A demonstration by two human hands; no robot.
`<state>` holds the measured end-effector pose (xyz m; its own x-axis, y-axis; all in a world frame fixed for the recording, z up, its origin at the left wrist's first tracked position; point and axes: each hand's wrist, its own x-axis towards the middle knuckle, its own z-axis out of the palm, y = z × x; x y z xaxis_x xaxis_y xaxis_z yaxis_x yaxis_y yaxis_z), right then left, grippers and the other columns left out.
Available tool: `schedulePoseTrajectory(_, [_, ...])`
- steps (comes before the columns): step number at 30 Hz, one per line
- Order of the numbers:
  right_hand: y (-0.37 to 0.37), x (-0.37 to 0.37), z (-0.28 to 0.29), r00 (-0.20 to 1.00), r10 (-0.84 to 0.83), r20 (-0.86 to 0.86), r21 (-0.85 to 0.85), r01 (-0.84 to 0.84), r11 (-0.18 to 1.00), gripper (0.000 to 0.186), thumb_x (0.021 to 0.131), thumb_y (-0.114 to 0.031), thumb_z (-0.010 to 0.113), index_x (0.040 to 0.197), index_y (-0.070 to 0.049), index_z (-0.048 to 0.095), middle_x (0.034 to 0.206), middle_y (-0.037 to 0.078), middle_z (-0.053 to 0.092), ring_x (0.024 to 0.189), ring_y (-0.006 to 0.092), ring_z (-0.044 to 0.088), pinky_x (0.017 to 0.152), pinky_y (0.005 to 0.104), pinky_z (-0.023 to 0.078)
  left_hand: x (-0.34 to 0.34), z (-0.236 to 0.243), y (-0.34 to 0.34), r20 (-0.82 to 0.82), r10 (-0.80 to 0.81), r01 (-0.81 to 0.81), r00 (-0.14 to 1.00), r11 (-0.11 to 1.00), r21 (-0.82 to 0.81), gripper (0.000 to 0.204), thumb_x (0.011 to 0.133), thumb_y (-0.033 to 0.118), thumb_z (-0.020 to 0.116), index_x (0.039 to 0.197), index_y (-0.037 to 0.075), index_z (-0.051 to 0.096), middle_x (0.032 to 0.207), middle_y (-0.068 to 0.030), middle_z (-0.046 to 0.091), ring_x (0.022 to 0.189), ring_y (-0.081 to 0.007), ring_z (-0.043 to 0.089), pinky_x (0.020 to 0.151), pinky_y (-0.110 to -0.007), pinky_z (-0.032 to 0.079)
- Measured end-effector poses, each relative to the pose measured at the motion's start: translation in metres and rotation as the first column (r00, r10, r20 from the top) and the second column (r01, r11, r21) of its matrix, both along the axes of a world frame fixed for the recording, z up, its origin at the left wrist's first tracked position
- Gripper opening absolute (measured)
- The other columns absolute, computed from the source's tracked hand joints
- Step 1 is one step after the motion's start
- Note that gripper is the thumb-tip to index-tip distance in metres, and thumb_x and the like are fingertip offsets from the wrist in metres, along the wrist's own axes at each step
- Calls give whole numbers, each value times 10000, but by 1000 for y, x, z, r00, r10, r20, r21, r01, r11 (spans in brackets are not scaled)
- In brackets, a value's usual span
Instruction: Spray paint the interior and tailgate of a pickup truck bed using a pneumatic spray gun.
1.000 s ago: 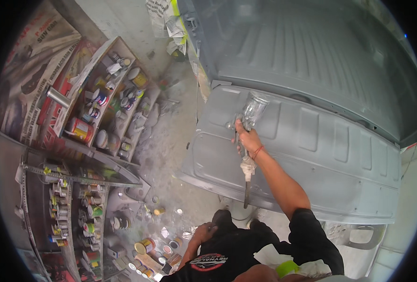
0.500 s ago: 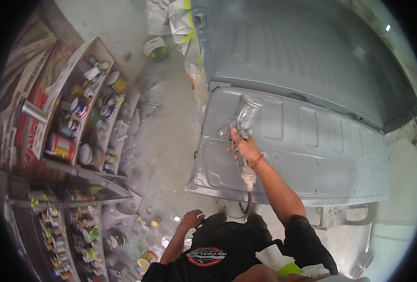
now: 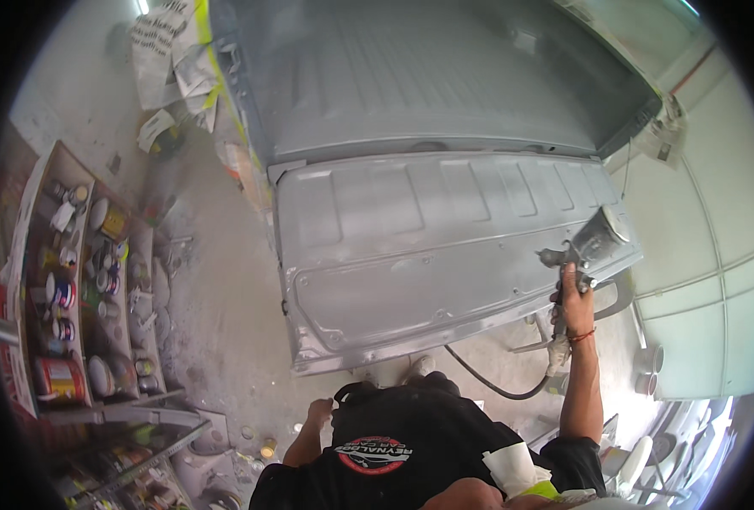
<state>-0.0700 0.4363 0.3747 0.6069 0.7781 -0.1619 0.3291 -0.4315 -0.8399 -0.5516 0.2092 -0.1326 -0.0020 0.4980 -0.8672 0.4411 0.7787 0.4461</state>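
My right hand (image 3: 575, 308) is closed round the handle of a paint spray gun (image 3: 578, 255), its metal cup tilted up to the right. The gun is above the right end of a lowered grey tailgate (image 3: 377, 272), with its nozzle facing left. From the handle's base, which is wrapped in pale material, a dark air hose (image 3: 500, 390) loops down and left. The tailgate's coat looks uneven, with lighter and darker grey patches. Beside my body at the lower left hangs my left hand (image 3: 319, 413), apart from the tailgate; its fingers are too unclear to read.
Beyond the tailgate lies the grey truck bed (image 3: 428, 76), with masking paper (image 3: 173, 51) taped along its left side. Shelves of paint cans (image 3: 62, 378) stand at the left. A pale panelled wall (image 3: 691, 229) rises at the right, with round containers (image 3: 647, 370) near its foot.
The spray gun and my right hand have moved right along the tailgate, from its left part to its right end. The view has shifted right as well. My left hand stays low beside my body.
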Motion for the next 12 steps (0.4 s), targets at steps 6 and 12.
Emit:
schedulePoseTrajectory(6, [1,5,-7,933,12,360,-3,-12,1000,513,979,-504,567,944,-4,675,613,41,611,559,128,592,444,319,420,0,-4,28,200,317,-290,927,944,-157,362,928,319,553,946,-24,668,856,-136,672,668,-218,634,557,-353,488])
schedulePoseTrajectory(12, [16,-73,-7,947,301,-111,10,-302,953,492,983,-499,571,912,-16,623,677,73,610,469,153,558,410,309,464,17,38,60,200,408,-437,891,890,131,459,914,384,612,1153,-6,648,961,-139,698,789,-306,681,701,-378,565])
